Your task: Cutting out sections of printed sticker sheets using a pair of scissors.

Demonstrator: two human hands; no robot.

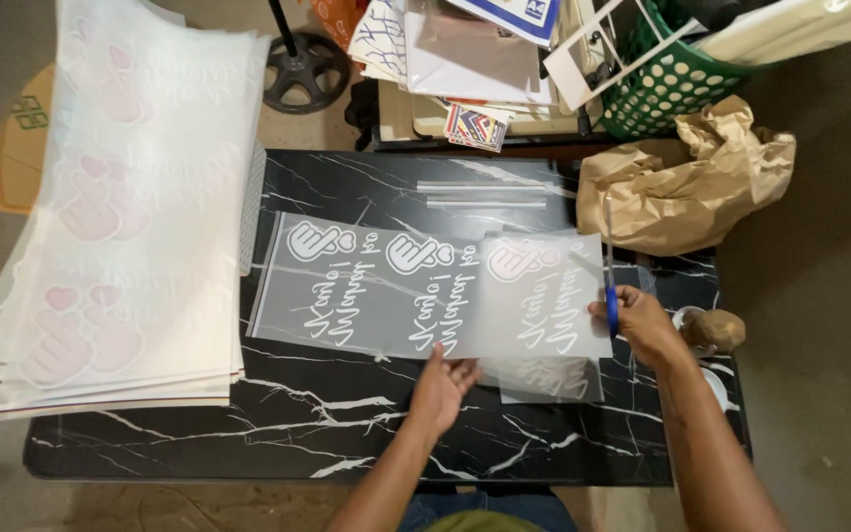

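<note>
A long translucent film strip [366,291] printed with white hand-and-heart designs and script lies across a black marble-patterned table [248,443]. My left hand [442,384] holds the strip's near edge from below, fingers spread under the film. My right hand [642,320] grips blue-handled scissors [610,266], blades pointing away along the right edge of a separate printed film piece [544,296] that overlaps the strip. Another small film piece [554,379] lies under it, close to me.
A tall stack of printed sheets [120,207] covers the table's left end. Two thin film offcuts [485,194] lie at the far edge. Crumpled brown paper [687,177], a green perforated basket [667,89] and piled papers [465,49] sit beyond. A small brown object [716,328] rests at right.
</note>
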